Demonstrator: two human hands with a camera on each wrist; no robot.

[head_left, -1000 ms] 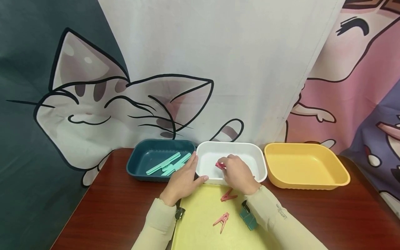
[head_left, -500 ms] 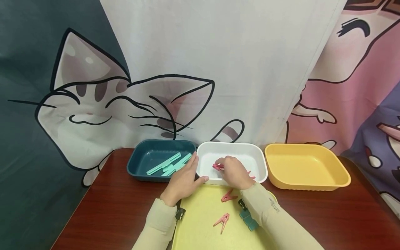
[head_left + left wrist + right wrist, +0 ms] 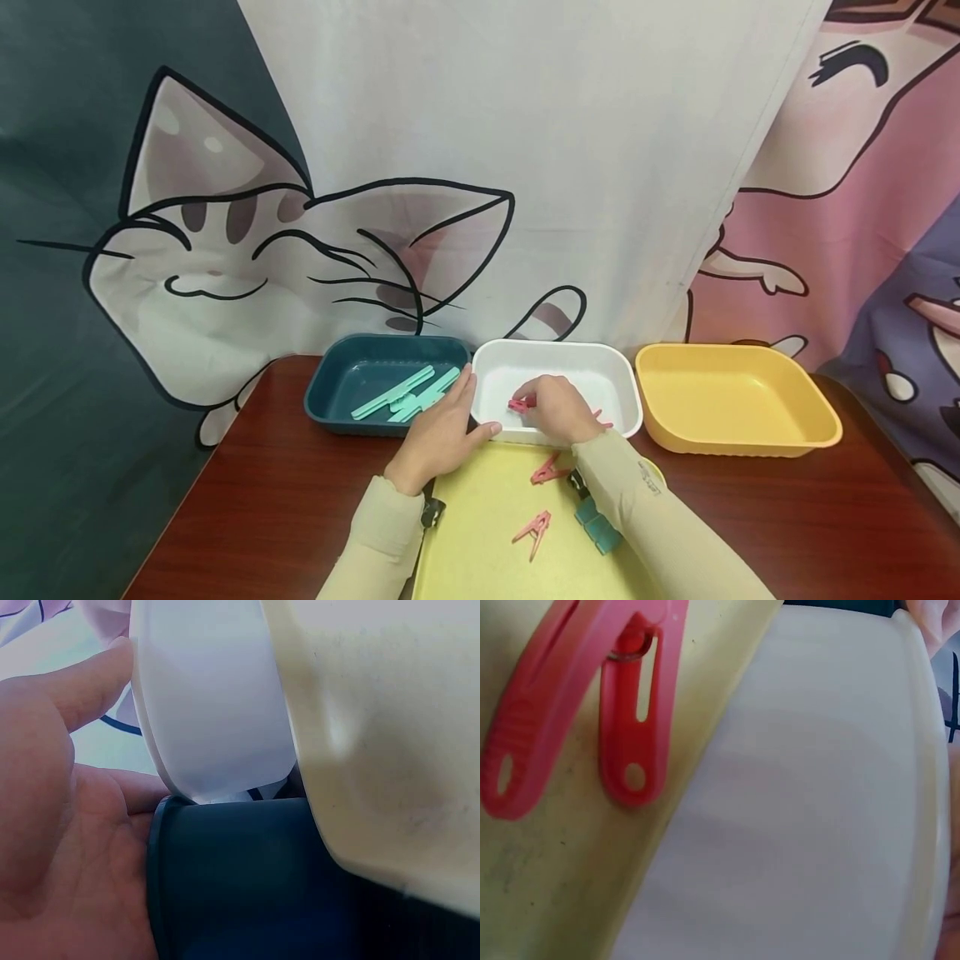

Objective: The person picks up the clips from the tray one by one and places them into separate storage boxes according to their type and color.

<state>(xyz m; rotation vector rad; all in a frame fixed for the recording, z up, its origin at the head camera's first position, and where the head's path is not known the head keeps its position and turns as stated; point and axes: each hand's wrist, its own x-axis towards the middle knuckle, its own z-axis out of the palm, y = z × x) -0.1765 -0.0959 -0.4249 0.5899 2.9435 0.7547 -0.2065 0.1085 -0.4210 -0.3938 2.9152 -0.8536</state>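
Pegs of glossy pink plastic lie around two bare hands. The right hand [image 3: 561, 408] reaches into a white basin [image 3: 551, 358], its fingers bent close together and the tips pinching a pink peg [image 3: 517, 406] low over the smooth floor. Just right of that hand, the slim ends of another peg [image 3: 602, 419] show inside the same basin. The left hand [image 3: 441, 433] has its fingers straight and side by side, with the thumb spread away; it grips nothing and rests against the rims where the white basin and a dark teal basin [image 3: 337, 387] meet.

Long, flat, mint-green clips [image 3: 408, 393] lie slantwise in the teal basin, some overlapping. To the right, a yellow basin [image 3: 738, 400] has the same rounded corners and rolled lip, with a soft sheen inside.

In front of the white basin lies a pale yellow tray [image 3: 480, 500], finely specked and scuffed. On it, an upper peg [image 3: 634, 712] shows a long slot, a round hole and a curved wire; a lower peg [image 3: 534, 532] lies near it, its legs splayed. Everything sits on a reddish-brown, wood-grained table [image 3: 225, 517] before a softly creased cloth [image 3: 585, 125] printed with cats.
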